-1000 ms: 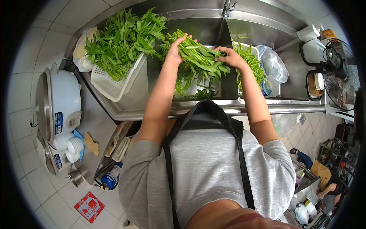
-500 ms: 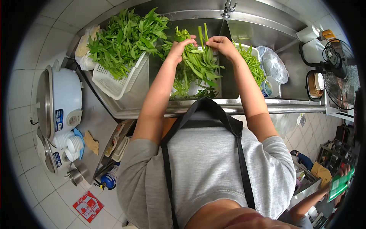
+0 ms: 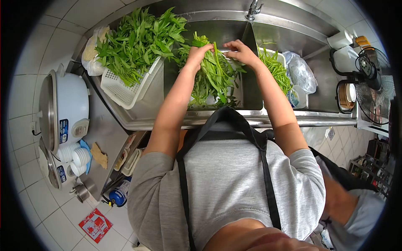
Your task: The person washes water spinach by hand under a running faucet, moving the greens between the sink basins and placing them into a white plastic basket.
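My left hand (image 3: pixel 198 56) is closed around a bunch of long-stemmed leafy greens (image 3: pixel 217 73), which look like water spinach, over the middle sink basin (image 3: pixel 253 94). Thumb and fingers wrap the stem end while the leaves hang toward me. To the right of the bunch, my right hand (image 3: pixel 243 54) has its fingers apart and nothing visible in them. More greens lie beneath, partly hidden by the bunch. At the left, a white perforated basket (image 3: pixel 119 90) bears a high heap of leafy greens (image 3: pixel 140 42).
The right basin has trimmed green stems (image 3: pixel 274 69) in a white container, a clear plastic bag (image 3: pixel 302 73) and a small tub (image 3: pixel 298 96). A faucet (image 3: pixel 253 10) stands behind. Rice cooker (image 3: pixel 69 111) at left, fan (image 3: pixel 372 79) at right. Another person's arm (image 3: pixel 337 201) is behind me.
The stems that stood up at my right hand now lie with the bunch in my left hand. My right hand's fingers have spread. Another person has come closer behind me at right.
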`<state>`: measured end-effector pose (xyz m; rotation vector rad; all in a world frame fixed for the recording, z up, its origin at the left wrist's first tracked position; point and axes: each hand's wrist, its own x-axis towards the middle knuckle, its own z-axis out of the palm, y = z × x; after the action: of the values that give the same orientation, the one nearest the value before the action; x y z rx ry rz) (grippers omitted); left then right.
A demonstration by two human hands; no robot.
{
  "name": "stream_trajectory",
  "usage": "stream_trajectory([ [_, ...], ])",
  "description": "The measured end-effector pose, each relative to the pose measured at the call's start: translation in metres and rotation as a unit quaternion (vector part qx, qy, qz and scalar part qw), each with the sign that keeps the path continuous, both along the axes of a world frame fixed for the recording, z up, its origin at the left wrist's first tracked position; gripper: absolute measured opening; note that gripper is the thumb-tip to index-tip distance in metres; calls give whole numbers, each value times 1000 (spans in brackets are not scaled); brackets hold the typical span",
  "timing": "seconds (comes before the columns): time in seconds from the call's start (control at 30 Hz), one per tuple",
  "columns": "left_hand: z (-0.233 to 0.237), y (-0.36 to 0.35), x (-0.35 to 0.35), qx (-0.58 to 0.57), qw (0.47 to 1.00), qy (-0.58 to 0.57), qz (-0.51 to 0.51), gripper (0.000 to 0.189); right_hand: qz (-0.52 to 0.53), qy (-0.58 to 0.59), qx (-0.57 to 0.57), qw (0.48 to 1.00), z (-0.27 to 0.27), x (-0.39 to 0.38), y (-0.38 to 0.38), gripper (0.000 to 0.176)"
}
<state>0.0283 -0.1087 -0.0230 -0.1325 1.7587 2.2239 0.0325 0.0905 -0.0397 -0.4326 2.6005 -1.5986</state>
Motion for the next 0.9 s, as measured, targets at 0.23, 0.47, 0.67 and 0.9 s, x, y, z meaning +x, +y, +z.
stream_trajectory([
  [0.23,-12,13,7,42,996,-50,55,13,-66,16,-27,997,3,-2,-28,19],
  [0.47,-25,0,1,-369,913,174,-2,20,-108,-110,-379,912,22,-20,-8,9],
  [0.67,-17,1,-16,-353,902,247,-2,24,17,-137,-188,972,12,-25,-6,13],
  [0.9,-15,4,-8,-152,971,186,-16,18,19,-71,-121,990,2,-18,-1,14],
])
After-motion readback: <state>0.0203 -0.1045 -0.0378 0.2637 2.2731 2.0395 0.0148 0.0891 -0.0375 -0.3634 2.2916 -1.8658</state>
